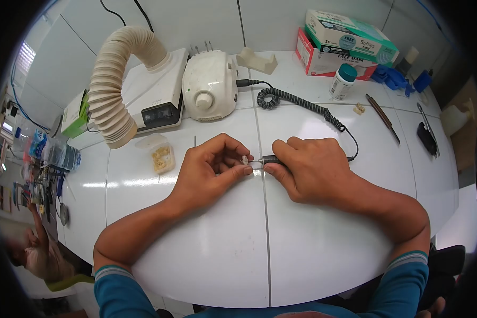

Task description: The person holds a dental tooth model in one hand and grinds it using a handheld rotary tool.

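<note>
Teal sleeves (119,294) lie nearest us, at seven and five o'clock. Our right hand (315,167) wraps round a dark handpiece (271,159) at the centre, its long axis running from three to nine o'clock, its thin bit (256,161) pointing to nine. Our left hand (209,167) holds a small pale piece (245,159) in a narrow pinch at the bit's tip; we cannot tell whether the two touch.

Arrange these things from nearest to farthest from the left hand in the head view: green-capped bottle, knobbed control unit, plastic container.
From the left hand:
1. Plastic container, just to its left.
2. Knobbed control unit, beyond the hand, toward the back.
3. Green-capped bottle, far to the right, also toward the back.
</note>
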Demonstrator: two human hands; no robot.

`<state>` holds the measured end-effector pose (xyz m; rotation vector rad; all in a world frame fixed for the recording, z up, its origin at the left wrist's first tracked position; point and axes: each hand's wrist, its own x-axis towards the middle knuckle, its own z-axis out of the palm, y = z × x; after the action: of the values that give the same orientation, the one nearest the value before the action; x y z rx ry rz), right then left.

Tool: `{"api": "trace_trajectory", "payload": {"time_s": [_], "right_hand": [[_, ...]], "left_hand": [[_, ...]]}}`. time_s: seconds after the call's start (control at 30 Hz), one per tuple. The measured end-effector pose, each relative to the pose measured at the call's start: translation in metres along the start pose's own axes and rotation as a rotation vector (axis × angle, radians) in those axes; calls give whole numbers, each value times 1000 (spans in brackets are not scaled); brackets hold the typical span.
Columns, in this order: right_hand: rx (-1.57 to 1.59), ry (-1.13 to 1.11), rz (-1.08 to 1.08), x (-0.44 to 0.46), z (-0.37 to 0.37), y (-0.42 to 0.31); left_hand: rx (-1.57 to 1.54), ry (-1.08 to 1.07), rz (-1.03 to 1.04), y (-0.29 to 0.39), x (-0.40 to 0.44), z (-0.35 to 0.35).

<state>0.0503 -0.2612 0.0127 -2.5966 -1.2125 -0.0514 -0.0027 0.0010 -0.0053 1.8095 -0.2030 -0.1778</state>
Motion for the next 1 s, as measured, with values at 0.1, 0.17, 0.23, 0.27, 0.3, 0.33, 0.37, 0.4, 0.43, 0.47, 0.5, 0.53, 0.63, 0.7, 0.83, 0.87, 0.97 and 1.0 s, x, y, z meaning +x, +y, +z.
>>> {"api": "trace_trajectory", "payload": {"time_s": [0.1, 0.17, 0.23, 0.27, 0.3, 0.33, 0.37, 0.4, 0.43, 0.47, 0.5, 0.53, 0.63, 0.7, 0.83, 0.87, 0.97, 1.0], "right_hand": [[-5, 0, 0, 0, -1, -1], [2, -4, 3, 0, 0, -2], [4, -4, 7, 1, -1, -1], [3, -6, 6, 0, -1, -1], [3, -8, 6, 0, -1, -1], [-4, -5, 5, 0, -1, -1], [-10, -3, 3, 0, -1, -1], [-16, -1, 1, 0, -1, -2], [-10, 4, -2, -1, 0, -2], [-5, 8, -5, -1, 0, -1], [-3, 14, -8, -1, 0, 0], [-2, 13, -6, -1, 0, 0], [-1, 9, -4, 0, 0, -1], [-7, 10, -6, -1, 0, -1], [-6, -5, 2, 0, -1, -2], [-5, -8, 3, 0, -1, -2], [-5, -3, 3, 0, -1, -2], [-6, -1, 4, 0, -1, -2]], "left_hand": [[-16, 26, 44, -4, -1, 2], [3, 31, 30, -3, -2, 2], [10, 3, -5, 1, -1, 0], [13, -13, -22, 2, -1, 0], [14, -15, -12, 1, -1, -1], [16, -18, -3, 0, -1, -1], [17, -20, 5, -1, -1, -1], [4, -3, 14, -1, -2, 0], [-8, 13, 25, -2, -2, 2], [-20, 30, 36, -2, -1, 3], [-25, 27, 40, -3, -1, 3], [-28, 24, 43, -4, -1, 3], [-28, 20, 53, -4, -1, 2], [-34, 18, 54, -3, -1, 2], [-56, 16, 44, -2, 0, 2], [-59, 17, 39, -2, 0, 2], [-30, 20, 38, -1, 0, 1], [-30, 12, 23, 0, 0, 1]]}}
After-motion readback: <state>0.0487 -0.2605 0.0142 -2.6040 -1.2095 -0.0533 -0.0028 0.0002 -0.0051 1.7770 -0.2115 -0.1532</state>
